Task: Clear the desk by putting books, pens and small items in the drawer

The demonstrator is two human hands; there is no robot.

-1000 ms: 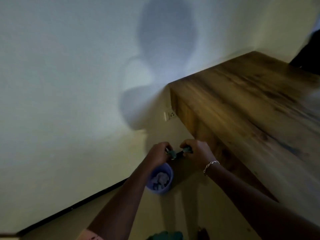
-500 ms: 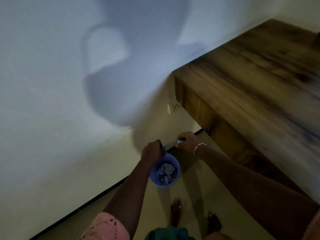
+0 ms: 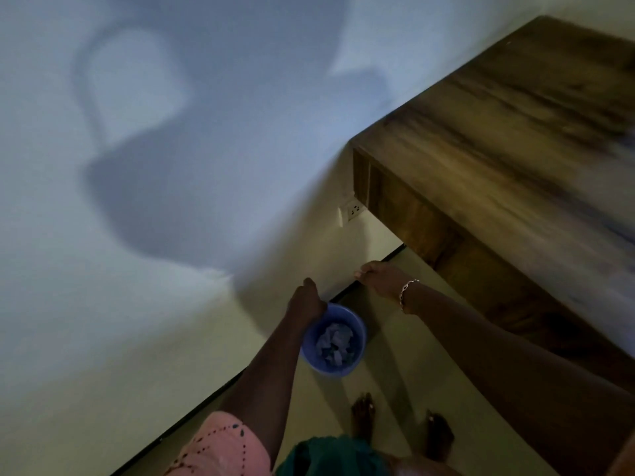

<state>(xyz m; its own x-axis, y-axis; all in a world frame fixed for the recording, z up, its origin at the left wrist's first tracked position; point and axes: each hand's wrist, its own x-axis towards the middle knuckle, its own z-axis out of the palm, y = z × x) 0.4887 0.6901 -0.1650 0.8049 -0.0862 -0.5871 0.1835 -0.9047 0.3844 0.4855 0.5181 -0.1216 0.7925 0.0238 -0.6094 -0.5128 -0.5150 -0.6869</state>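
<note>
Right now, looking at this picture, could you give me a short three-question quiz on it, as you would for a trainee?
1. True or false: the blue bin stands on the desk.
2. What lies inside the bin?
3. Fill in: the bracelet is on the person's ___ wrist.

Key:
1. False; it stands on the floor beside the desk.
2. Crumpled paper.
3. Right.

Left hand [image 3: 305,302] and right hand [image 3: 379,280], together 1 s ago, now apart above blue bin [image 3: 359,329].
</note>
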